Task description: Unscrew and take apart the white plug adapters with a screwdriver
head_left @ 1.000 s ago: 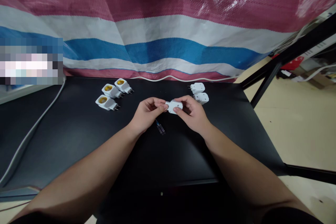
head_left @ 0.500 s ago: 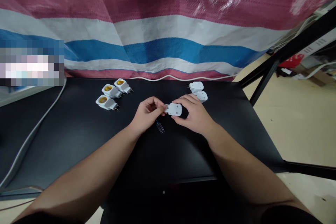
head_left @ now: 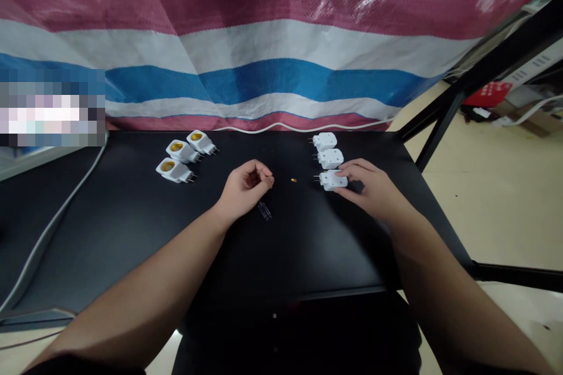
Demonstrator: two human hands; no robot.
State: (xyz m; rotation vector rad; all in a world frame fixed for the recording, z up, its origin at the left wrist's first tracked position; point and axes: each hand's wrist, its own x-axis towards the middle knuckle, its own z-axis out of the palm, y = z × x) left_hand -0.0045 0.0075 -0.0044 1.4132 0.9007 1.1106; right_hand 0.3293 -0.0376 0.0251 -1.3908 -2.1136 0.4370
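My right hand [head_left: 369,187] has its thumb and fingers around the end of a white plug-in lamp holder [head_left: 329,180], which lies face down with its prongs to the left. Just beyond it are two similar face-down lamp holders, the middle one [head_left: 331,158] and the far one [head_left: 324,140]. My left hand [head_left: 246,187] is curled, with thumb and fingertips together; what is inside it, if anything, is hidden. A screwdriver's clear dark handle [head_left: 264,211] pokes out below this hand, its shaft mostly covered. Between the hands lies a tiny brass-coloured piece [head_left: 293,180].
Three white lamp holders with gold-coloured sockets facing up, one of them nearest [head_left: 175,170], sit at the left of the black table [head_left: 132,234]. A pale cable [head_left: 57,220] crosses the left side. Behind hangs a striped sheet [head_left: 272,82]; a black frame [head_left: 440,123] stands right.
My right hand has carried the lamp holder from between both hands to the right, down beside the other two. My left hand has let go of it and stays curled. The brass-coloured piece is now visible.
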